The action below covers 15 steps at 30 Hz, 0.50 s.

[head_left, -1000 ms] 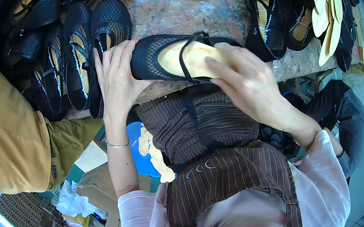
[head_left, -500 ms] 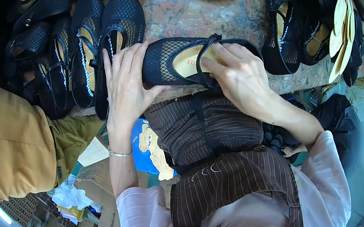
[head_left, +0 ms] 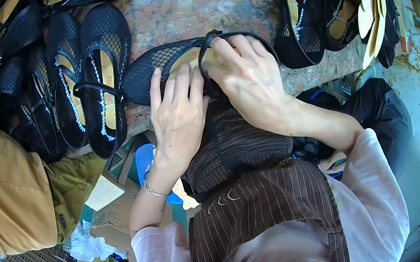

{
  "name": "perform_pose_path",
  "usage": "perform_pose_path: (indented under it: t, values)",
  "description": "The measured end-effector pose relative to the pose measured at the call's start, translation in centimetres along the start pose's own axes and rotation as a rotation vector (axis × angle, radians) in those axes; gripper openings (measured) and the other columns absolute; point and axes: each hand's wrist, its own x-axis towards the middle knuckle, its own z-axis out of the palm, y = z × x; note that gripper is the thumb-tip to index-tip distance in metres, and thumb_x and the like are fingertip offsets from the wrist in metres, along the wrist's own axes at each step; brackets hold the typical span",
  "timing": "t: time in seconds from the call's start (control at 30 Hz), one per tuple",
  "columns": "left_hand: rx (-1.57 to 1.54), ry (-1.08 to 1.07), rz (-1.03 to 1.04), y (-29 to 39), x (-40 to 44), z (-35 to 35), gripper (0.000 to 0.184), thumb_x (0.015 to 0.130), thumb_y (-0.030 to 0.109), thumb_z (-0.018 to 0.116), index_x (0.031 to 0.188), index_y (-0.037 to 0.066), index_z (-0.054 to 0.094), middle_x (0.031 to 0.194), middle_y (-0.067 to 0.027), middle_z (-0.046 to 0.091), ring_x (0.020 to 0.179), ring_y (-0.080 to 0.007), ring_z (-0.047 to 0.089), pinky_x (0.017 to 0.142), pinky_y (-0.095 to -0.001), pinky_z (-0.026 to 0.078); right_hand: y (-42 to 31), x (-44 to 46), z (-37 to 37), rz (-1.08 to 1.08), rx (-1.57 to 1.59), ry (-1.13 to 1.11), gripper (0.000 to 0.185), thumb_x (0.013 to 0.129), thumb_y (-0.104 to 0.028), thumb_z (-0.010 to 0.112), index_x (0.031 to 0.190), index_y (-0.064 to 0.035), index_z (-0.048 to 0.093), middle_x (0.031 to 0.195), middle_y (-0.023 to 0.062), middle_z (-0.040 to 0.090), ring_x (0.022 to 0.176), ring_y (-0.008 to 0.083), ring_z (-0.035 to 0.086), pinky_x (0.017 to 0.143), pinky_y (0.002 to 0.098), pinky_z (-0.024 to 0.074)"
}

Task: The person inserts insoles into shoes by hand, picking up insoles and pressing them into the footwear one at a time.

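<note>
We're up on the wearer's head, one wide view facing forward and steeply down, and we're within arm's reach: left hand point(head_left: 179, 116) and right hand point(head_left: 252, 83) above centre, bench point(head_left: 163, 18) across the top, striped apron point(head_left: 262, 203) below, dark curved edges around us.

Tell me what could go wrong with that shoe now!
The pale insole might wrinkle or sit crooked, since the right hand reaches inside the mesh shoe. Its thin strap runs right beside those fingers, so it could snag. The toe is very near the neighboring shoe, so a shove might bump it.
</note>
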Motion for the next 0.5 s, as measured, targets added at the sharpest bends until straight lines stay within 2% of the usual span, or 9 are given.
perform_pose_path:
  t: [0.03, 0.07, 0.13, 0.17, 0.2, 0.27, 0.4, 0.5]
  values:
    - [0.042, -0.058, -0.016, 0.1, -0.1, 0.2, 0.059, 0.076, 0.008, 0.078, 0.132, 0.006, 0.062, 0.13, -0.0146, 0.059, 0.117, -0.03, 0.059, 0.118, -0.0517, 0.032, 0.1, -0.1, -0.1, 0.008, -0.019, 0.029, 0.018, 0.07, -0.014, 0.069, 0.084, -0.0031, 0.072, 0.102, 0.0093, 0.058, 0.102, 0.0244, 0.056, 0.089, 0.0377, 0.045]
    - [0.036, -0.061, -0.013, 0.3, -0.1, 0.3, 0.059, 0.076, 0.008, 0.078, 0.132, 0.006, 0.062, 0.13, -0.0146, 0.059, 0.117, -0.03, 0.059, 0.118, -0.0517, 0.032, 0.3, -0.3, -0.7, 0.013, -0.022, 0.025, 0.018, 0.07, -0.014, 0.069, 0.084, -0.0031, 0.072, 0.102, 0.0093, 0.058, 0.102, 0.0244, 0.056, 0.089, 0.0377, 0.045]
    - [0.095, -0.048, 0.0, 0.6, 0.0, 0.5, 0.07, 0.075, 0.01, 0.079, 0.142, 0.017, 0.06, 0.131, -0.0161, 0.056, 0.119, -0.0313, 0.055, 0.118, -0.0523, 0.031, 1.2, -0.7, -2.9, 0.075, -0.054, -0.014, 0.017, 0.071, -0.014, 0.069, 0.084, -0.0032, 0.071, 0.105, 0.01, 0.058, 0.104, 0.027, 0.055, 0.092, 0.0405, 0.0422]
    - [0.09, -0.05, -0.001, 0.7, 0.0, 0.5, 0.07, 0.075, 0.01, 0.079, 0.142, 0.017, 0.06, 0.131, -0.0161, 0.056, 0.119, -0.0313, 0.055, 0.118, -0.0523, 0.031, 1.5, -1.0, -4.3, 0.08, -0.042, -0.032, 0.017, 0.072, -0.013, 0.067, 0.086, -0.0031, 0.07, 0.106, 0.0113, 0.057, 0.106, 0.0297, 0.055, 0.091, 0.0424, 0.042]
    - [0.115, -0.068, -0.007, 0.7, 0.1, 0.5, 0.071, 0.077, 0.014, 0.079, 0.145, 0.021, 0.057, 0.129, -0.0162, 0.055, 0.12, -0.0314, 0.054, 0.118, -0.0532, 0.031, 1.6, -1.4, -5.0, 0.125, -0.004, -0.031, 0.025, 0.072, -0.006, 0.068, 0.097, -0.003, 0.068, 0.107, 0.0128, 0.057, 0.107, 0.0318, 0.054, 0.093, 0.0426, 0.0408]
    - [0.134, -0.088, -0.009, 1.0, 0.4, 0.7, 0.073, 0.078, 0.018, 0.078, 0.147, 0.024, 0.055, 0.127, -0.0163, 0.055, 0.12, -0.0316, 0.053, 0.118, -0.054, 0.03, 1.8, -1.8, -5.9, 0.248, 0.04, -0.092, 0.065, 0.063, -0.001, 0.084, 0.124, -0.0076, 0.062, 0.118, 0.0125, 0.056, 0.115, 0.0336, 0.056, 0.091, 0.0414, 0.0468]
    - [0.155, -0.1, -0.053, 1.7, 0.7, 1.0, 0.078, 0.076, 0.019, 0.081, 0.148, 0.027, 0.054, 0.13, -0.0168, 0.052, 0.124, -0.0327, 0.05, 0.119, -0.0545, 0.028, 3.3, -1.5, -4.4, 0.364, 0.08, -0.11, 0.076, 0.063, 0.001, 0.083, 0.133, -0.0075, 0.054, 0.117, 0.0135, 0.056, 0.11, 0.0338, 0.06, 0.085, 0.0399, 0.0526]
    - [0.146, -0.114, -0.087, 1.9, 0.4, 1.3, 0.081, 0.074, 0.02, 0.083, 0.149, 0.028, 0.052, 0.132, -0.0176, 0.05, 0.127, -0.0333, 0.048, 0.119, -0.0551, 0.026, 3.6, -0.8, -4.4, 0.265, 0.079, -0.282, 0.075, 0.066, 0.001, 0.08, 0.134, -0.002, 0.051, 0.116, 0.0147, 0.059, 0.103, 0.0333, 0.062, 0.083, 0.04, 0.0563]
